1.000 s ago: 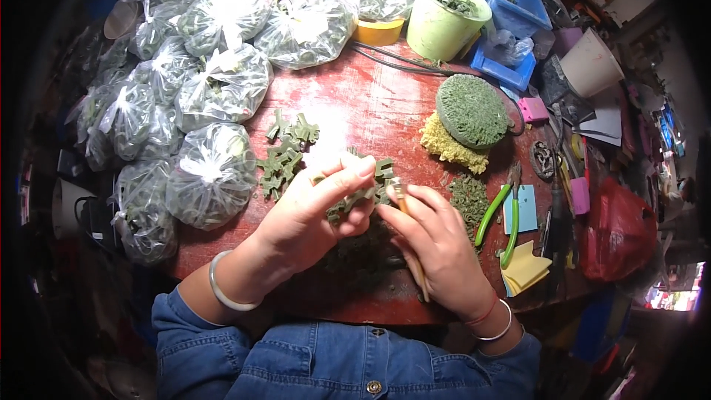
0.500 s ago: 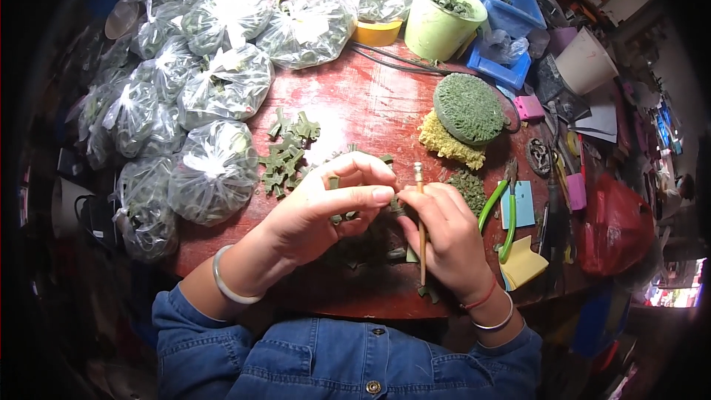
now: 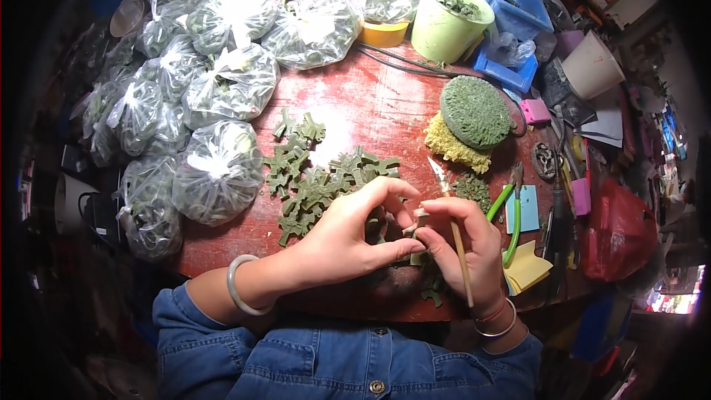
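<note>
My left hand (image 3: 348, 233) curls its thumb and fingers around a small green piece (image 3: 419, 224) held over the table's near part. The thumb and forefinger of my right hand (image 3: 470, 241) touch the same piece from the other side. A craft knife (image 3: 461, 259) with a slim wooden handle is also in my right hand, its pointed blade up and away from me. Just beyond my left hand lies a pile of notched dark green pieces (image 3: 304, 196). Part of that pile is hidden behind the hand.
Tied clear bags (image 3: 218, 170) of green material crowd the left side. At the right are a round green pad (image 3: 475, 112) on a yellow sponge-like block (image 3: 452, 144), green-handled pliers (image 3: 512, 226) and sticky notes (image 3: 527, 267). A light green bucket (image 3: 450, 26) stands at the back.
Both hands have lowered slightly, and the right has shifted rightward. The knife has turned so its blade shows. My left hand has uncovered more of the pile, and the small piece is now visible between my fingers.
</note>
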Motion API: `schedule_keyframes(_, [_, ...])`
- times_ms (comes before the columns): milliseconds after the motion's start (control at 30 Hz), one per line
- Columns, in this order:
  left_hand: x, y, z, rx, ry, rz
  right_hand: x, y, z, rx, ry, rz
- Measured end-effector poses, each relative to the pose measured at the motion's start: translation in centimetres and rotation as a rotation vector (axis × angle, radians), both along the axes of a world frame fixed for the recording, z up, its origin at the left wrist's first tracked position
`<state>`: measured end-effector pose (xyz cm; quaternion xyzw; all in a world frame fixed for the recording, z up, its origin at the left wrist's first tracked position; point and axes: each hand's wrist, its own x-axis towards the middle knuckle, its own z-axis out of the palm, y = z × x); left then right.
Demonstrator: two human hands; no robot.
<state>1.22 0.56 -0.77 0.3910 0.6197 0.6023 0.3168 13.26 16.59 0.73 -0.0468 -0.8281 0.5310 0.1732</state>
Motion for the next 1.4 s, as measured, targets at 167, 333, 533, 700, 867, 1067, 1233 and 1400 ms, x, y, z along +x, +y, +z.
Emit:
schedule_keyframes(167, [-0.3,-0.1,0.1,-0.024,0.080,0.001,0.1,0.1,0.1,0.195,0.136,0.041])
schedule_keyframes(333, [0.0,0.1,-0.2,0.076,0.217,0.064,0.8,0.4,0.0,-0.017,-0.007,0.026])
schedule_keyframes(533, [0.2,0.1,0.6,0.095,0.207,0.039,0.6,0.4,-0.1,0.048,0.009,0.004])
schedule_keyframes(700, [-0.1,-0.1,-0.3,0.199,0.217,0.084,0.3,0.3,0.5,0.266,0.136,0.018])
schedule_keyframes(867, [-0.4,-0.2,-0.1,0.206,0.308,0.165,2.1,1.0,-0.3,-0.088,0.176,0.026])
schedule_keyframes(1067, [-0.4,-0.4,0.0,0.099,0.010,0.130,0.8,1.2,0.4,0.357,0.406,0.101])
schedule_keyframes(1233, [-0.5,-0.4,0.3,0.031,-0.207,0.099,1.0,0.7,0.6,0.258,0.317,0.098])
schedule_keyframes(1400, [-0.6,-0.4,0.9,-0.023,-0.378,0.056,1.3,0.8,1.0,0.104,0.214,-0.026])
